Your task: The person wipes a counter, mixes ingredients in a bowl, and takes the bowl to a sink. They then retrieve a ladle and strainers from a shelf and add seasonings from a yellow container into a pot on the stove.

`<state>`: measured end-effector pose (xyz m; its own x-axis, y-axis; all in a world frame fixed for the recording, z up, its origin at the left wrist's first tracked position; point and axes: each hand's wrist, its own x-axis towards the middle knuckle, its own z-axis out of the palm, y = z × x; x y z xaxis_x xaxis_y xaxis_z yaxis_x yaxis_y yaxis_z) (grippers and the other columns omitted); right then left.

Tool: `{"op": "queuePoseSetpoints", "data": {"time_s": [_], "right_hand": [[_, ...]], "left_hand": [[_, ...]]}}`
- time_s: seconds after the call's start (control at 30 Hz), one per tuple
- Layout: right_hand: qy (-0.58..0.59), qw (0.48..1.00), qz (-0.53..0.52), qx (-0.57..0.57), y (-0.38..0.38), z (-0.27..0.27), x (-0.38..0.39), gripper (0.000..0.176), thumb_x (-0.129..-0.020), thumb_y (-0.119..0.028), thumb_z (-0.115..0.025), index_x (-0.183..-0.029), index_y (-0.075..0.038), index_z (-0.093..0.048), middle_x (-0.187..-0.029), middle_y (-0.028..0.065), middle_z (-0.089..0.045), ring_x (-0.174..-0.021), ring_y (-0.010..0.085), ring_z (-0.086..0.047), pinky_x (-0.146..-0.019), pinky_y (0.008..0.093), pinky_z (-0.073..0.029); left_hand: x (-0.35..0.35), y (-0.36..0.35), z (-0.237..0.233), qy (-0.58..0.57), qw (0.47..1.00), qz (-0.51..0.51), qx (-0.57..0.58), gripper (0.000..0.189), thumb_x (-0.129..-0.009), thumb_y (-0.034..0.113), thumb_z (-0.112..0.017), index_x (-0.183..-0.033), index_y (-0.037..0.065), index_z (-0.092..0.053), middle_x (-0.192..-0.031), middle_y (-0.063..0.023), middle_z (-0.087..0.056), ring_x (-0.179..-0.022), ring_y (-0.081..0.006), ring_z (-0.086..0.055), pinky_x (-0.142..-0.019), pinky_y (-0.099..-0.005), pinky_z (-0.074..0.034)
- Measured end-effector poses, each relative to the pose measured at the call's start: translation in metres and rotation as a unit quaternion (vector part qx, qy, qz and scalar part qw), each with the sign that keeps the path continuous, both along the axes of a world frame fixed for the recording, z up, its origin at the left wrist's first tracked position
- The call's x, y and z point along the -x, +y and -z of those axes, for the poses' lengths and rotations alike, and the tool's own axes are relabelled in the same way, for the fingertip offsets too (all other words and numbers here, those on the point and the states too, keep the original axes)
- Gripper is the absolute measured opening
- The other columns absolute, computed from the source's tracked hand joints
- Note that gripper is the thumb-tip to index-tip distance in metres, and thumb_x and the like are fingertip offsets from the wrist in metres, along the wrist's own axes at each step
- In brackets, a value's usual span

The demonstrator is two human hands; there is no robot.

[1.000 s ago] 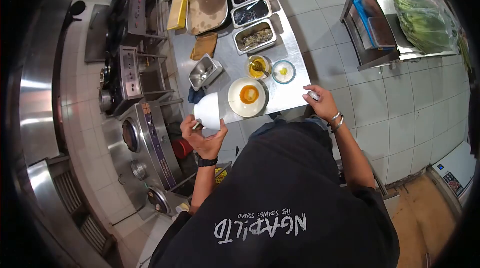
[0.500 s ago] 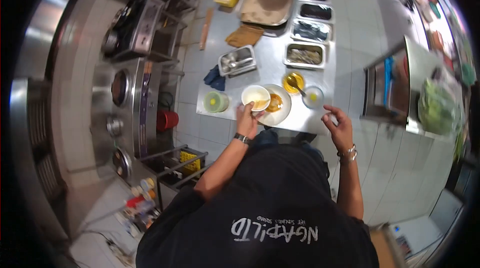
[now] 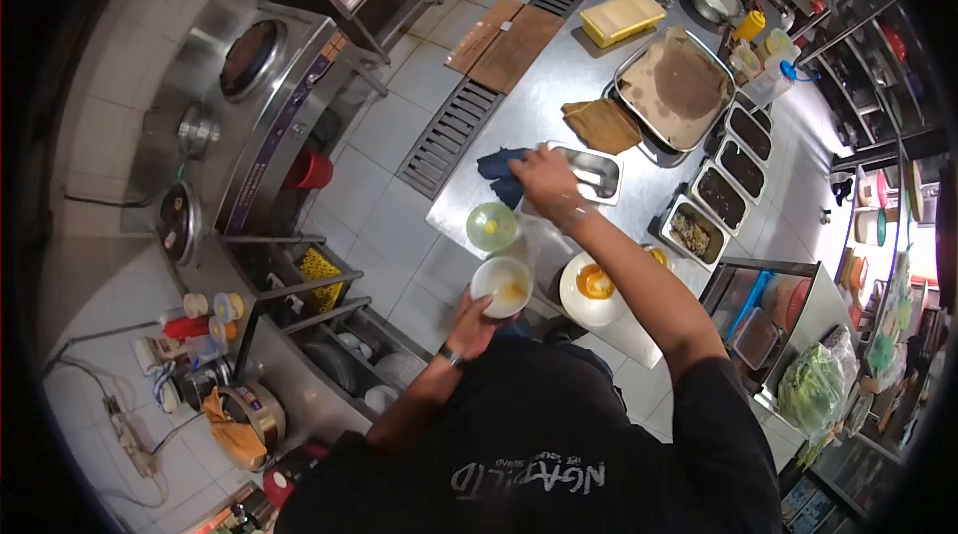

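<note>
My left hand (image 3: 471, 327) grips a white bowl (image 3: 501, 287) by its rim, held tilted beside the table's near edge; its inside has a yellowish smear. My right hand (image 3: 545, 180) reaches across to the left end of a small steel pan (image 3: 599, 173), back upward, close to a dark blue cloth (image 3: 503, 173). Its fingertips point down, and whether they hold anything is hidden. A green-tinted tub (image 3: 492, 227) with something yellow inside stands in front of the cloth. Right of the bowl is a white plate (image 3: 583, 306) with orange-brown sauce (image 3: 596, 281), partly behind my right forearm.
A brown cloth (image 3: 602, 126), a paper-lined tray (image 3: 647, 85) and a yellow tub (image 3: 621, 17) lie further back on the steel table (image 3: 459, 200). Several steel pans of food (image 3: 720, 197) line its right side. Stoves (image 3: 249, 125) stand to the left, a bag of greens (image 3: 816, 389) to the right.
My view has turned left. My right hand has moved from the table's right front corner over to the steel pan and blue cloth. My left hand has brought the bowl off the plate, leftward.
</note>
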<state>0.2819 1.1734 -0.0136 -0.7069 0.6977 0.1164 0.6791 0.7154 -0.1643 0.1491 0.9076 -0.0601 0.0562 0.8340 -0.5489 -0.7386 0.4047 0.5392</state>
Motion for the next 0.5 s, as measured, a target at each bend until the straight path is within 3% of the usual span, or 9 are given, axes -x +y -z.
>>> {"op": "queuePoseSetpoints", "data": {"time_s": [0.07, 0.1, 0.17, 0.27, 0.33, 0.4, 0.47, 0.5], "right_hand": [[-0.125, 0.991, -0.018, 0.033, 0.028, 0.04, 0.036, 0.025, -0.083, -0.017, -0.057, -0.107, -0.019, -0.065, -0.099, 0.0085, -0.064, -0.102, 0.0265, -0.055, -0.083, 0.0367, -0.045], [-0.199, 0.979, -0.014, 0.036, 0.036, 0.05, 0.05, 0.026, -0.085, -0.018, -0.057, -0.11, -0.021, -0.064, -0.1, 0.0073, -0.067, -0.104, 0.0254, -0.056, -0.083, 0.0365, -0.044], [-0.233, 0.967, -0.019, 0.103, 0.049, 0.061, 0.068, 0.02, -0.085, -0.019, -0.058, -0.102, -0.019, -0.069, -0.098, 0.0074, -0.07, -0.101, 0.0246, -0.06, -0.085, 0.0367, -0.044], [-0.192, 0.976, -0.006, 0.102, 0.062, 0.083, 0.085, 0.018, -0.086, -0.024, -0.058, -0.084, -0.016, -0.074, -0.092, 0.0049, -0.072, -0.09, 0.024, -0.064, -0.082, 0.0358, -0.045], [-0.049, 0.994, 0.082, 0.06, 0.061, 0.064, 0.085, 0.017, -0.081, -0.021, -0.057, -0.077, -0.013, -0.072, -0.077, 0.0096, -0.07, -0.087, 0.0258, -0.063, -0.08, 0.0384, -0.046], [0.053, 0.99, 0.121, 0.053, 0.055, 0.009, 0.061, 0.009, -0.073, -0.016, -0.061, -0.078, -0.013, -0.068, -0.074, 0.0098, -0.068, -0.082, 0.0281, -0.061, -0.078, 0.0391, -0.046], [0.181, 0.965, 0.183, 0.041, 0.04, -0.045, 0.018, 0.016, -0.066, -0.01, -0.064, -0.082, -0.01, -0.065, -0.077, 0.0103, -0.067, -0.082, 0.0297, -0.059, -0.078, 0.0406, -0.047], [0.216, 0.953, 0.205, 0.047, 0.028, -0.073, -0.009, 0.016, -0.068, -0.009, -0.062, -0.083, -0.009, -0.065, -0.077, 0.0127, -0.066, -0.081, 0.0313, -0.058, -0.076, 0.0413, -0.048]], "left_hand": [[0.017, -0.015, -0.01, 0.008, 0.998, -0.056, 0.029, 0.054, -0.092, 0.014, -0.053, -0.141, 0.01, -0.031, -0.134, -0.0136, -0.047, -0.121, -0.0322, -0.053, -0.086, -0.0505, -0.054], [0.021, -0.014, -0.028, 0.02, 0.998, -0.06, 0.02, 0.055, -0.09, 0.022, -0.056, -0.139, 0.007, -0.036, -0.132, -0.0149, -0.051, -0.116, -0.0317, -0.056, -0.085, -0.0469, -0.054], [0.039, -0.031, -0.017, 0.022, 0.997, -0.064, 0.035, 0.054, -0.09, 0.021, -0.056, -0.139, 0.005, -0.037, -0.131, -0.0156, -0.052, -0.115, -0.0334, -0.057, -0.084, -0.0483, -0.054], [0.045, -0.03, -0.04, 0.024, 0.996, -0.075, 0.031, 0.053, -0.091, 0.021, -0.056, -0.137, 0.004, -0.039, -0.132, -0.0157, -0.053, -0.116, -0.033, -0.056, -0.086, -0.0489, -0.054], [0.047, -0.034, -0.035, 0.009, 0.997, -0.064, 0.035, 0.053, -0.091, 0.021, -0.056, -0.137, 0.004, -0.04, -0.131, -0.0153, -0.054, -0.117, -0.0325, -0.056, -0.086, -0.049, -0.054], [0.046, -0.027, -0.034, -0.041, 0.995, -0.079, 0.047, 0.055, -0.089, 0.014, -0.055, -0.139, 0.005, -0.035, -0.131, -0.017, -0.051, -0.116, -0.0346, -0.056, -0.085, -0.0502, -0.055], [0.037, -0.016, -0.042, -0.012, 0.998, -0.035, 0.044, 0.063, -0.085, 0.022, -0.063, -0.138, 0.004, -0.036, -0.131, -0.0153, -0.052, -0.113, -0.033, -0.059, -0.083, -0.0489, -0.056], [0.029, -0.008, -0.048, -0.005, 0.999, -0.013, 0.041, 0.066, -0.084, 0.025, -0.065, -0.139, 0.004, -0.036, -0.131, -0.0148, -0.053, -0.111, -0.0322, -0.059, -0.082, -0.0484, -0.056]]}}
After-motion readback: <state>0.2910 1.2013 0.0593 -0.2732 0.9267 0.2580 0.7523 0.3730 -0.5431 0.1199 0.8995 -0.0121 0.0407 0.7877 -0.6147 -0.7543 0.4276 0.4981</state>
